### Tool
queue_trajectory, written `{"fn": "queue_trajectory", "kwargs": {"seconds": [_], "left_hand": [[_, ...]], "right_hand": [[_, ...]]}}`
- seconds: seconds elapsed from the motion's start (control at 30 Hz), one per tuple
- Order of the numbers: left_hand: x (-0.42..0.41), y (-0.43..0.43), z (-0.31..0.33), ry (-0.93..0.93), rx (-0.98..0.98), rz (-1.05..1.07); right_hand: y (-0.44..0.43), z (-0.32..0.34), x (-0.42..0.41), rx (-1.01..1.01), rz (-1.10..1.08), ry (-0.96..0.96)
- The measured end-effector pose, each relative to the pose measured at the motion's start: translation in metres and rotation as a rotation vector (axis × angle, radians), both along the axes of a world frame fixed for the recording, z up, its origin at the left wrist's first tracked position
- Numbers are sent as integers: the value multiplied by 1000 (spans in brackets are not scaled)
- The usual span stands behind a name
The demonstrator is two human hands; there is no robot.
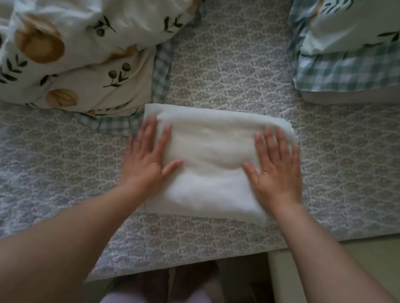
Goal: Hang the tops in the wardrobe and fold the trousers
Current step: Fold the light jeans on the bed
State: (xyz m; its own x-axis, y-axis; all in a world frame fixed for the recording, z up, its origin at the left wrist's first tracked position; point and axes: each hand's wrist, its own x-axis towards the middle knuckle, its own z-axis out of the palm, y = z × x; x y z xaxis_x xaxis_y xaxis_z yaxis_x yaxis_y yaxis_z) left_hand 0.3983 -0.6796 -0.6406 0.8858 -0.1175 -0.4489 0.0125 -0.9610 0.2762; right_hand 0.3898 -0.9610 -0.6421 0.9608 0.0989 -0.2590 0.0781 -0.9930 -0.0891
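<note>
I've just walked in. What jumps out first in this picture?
A folded white garment lies in the middle of the patterned bedspread, with the left hand and right hand pressed flat on its two sides. A leaf-printed duvet is bunched at upper left, and a pillow with a checked border sits at upper right.

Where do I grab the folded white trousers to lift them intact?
Grip the folded white trousers at their left and right ends, fingers slid under from each side: a flat layered rectangle, with the left hand and right hand lying flat on them.
</note>
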Motion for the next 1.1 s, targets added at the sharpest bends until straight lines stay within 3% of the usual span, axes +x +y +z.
{"fn": "queue_trajectory", "kwargs": {"seconds": [0.13,0.23,0.33,0.43,0.57,0.83,1.1], "left_hand": [[-9,-11,16,75,-256,599],[-1,-14,16,141,-373,852],[11,-11,14,280,-449,983],[25,-10,23,563,-649,1094],[37,-15,53,737,-774,1027],[61,-38,155,595,-865,849],[76,-72,258,237,-610,498]], "right_hand": [[8,20,-13,396,-841,-59],[13,22,-18,752,-1219,129],[9,19,-16,899,-1274,265],[8,21,-12,1087,-1308,460],[5,35,-11,1356,-1345,598],[-11,118,-13,1657,-1305,544],[-24,228,-39,1703,-1341,277]]}}
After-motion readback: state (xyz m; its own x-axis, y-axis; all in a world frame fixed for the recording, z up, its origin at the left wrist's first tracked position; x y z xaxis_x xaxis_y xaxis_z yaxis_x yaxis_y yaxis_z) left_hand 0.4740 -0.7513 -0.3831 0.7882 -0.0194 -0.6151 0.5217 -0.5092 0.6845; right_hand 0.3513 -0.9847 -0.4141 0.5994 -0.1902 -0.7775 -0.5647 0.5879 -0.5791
